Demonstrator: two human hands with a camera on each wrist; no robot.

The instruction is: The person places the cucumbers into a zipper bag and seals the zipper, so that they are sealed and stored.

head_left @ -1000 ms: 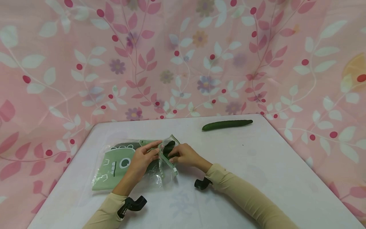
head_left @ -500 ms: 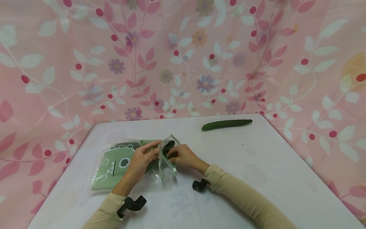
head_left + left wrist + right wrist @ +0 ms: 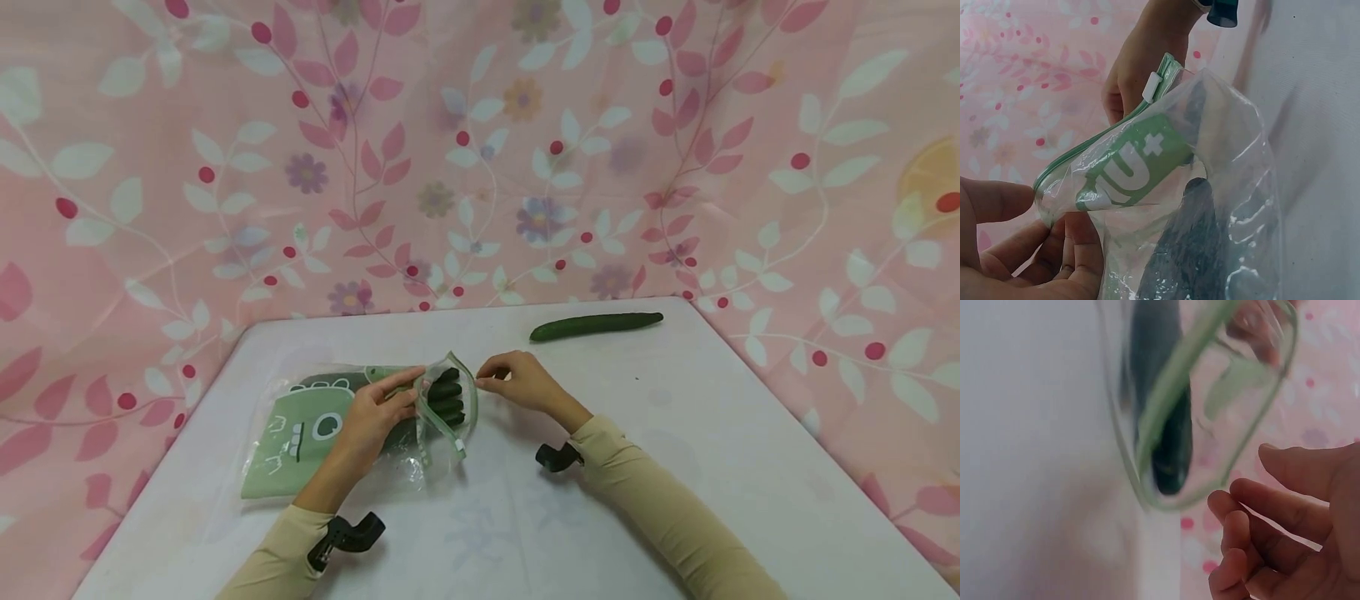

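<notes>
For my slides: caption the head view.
Left hand holds an open clear bag of cucumbers; right hand beside it; another cucumber lies farther back.

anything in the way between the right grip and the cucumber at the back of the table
Nothing visible: only bare table lies between the right grip and the cucumber. The bag is at the grip's fingertips, on the side away from it.

One cucumber lies right of the bag, others apparently inside.

Left grip pinching; right grip loosely curled, thumb apart; both forearms angled inward.
</notes>
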